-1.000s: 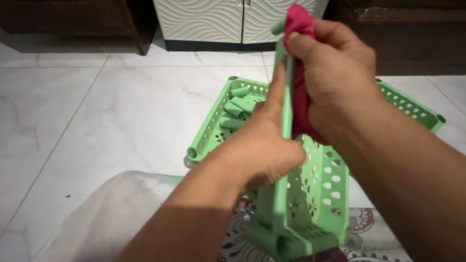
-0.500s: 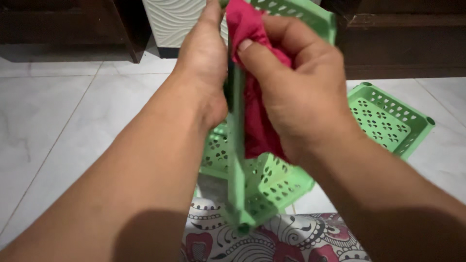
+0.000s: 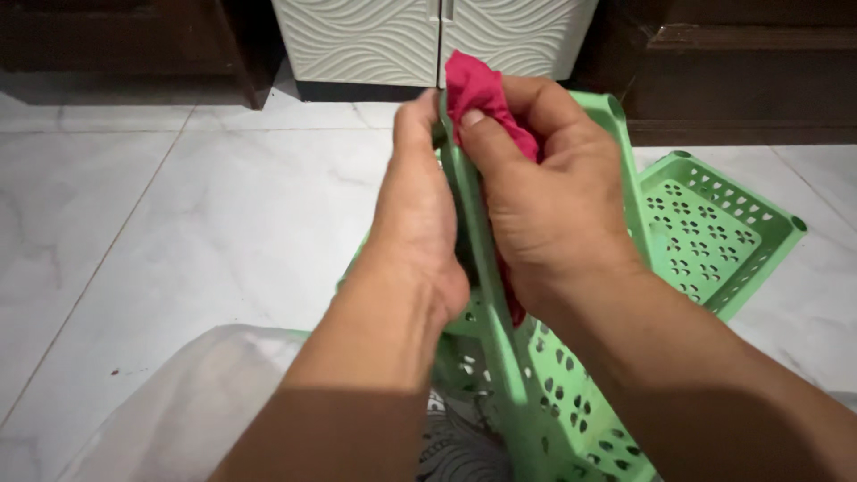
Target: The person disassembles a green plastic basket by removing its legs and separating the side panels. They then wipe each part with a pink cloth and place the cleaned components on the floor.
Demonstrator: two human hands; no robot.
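Your fingers on the right hand (image 3: 544, 205) are bunched tight around a red cloth (image 3: 478, 89) at centre frame, pressing it against the green perforated tray (image 3: 571, 402); your left hand (image 3: 415, 214) clamps the tray's upright edge. Another green tray (image 3: 714, 232) lies on the marble floor (image 3: 196, 223), right of frame.

Left hand (image 3: 415, 223) and right hand (image 3: 544, 210) flank the upright tray (image 3: 571, 402); the cloth (image 3: 478, 89) sits under the right hand. Second tray (image 3: 714, 236) lies on the floor (image 3: 178, 223) at right; cabinet (image 3: 375, 36) stands behind.
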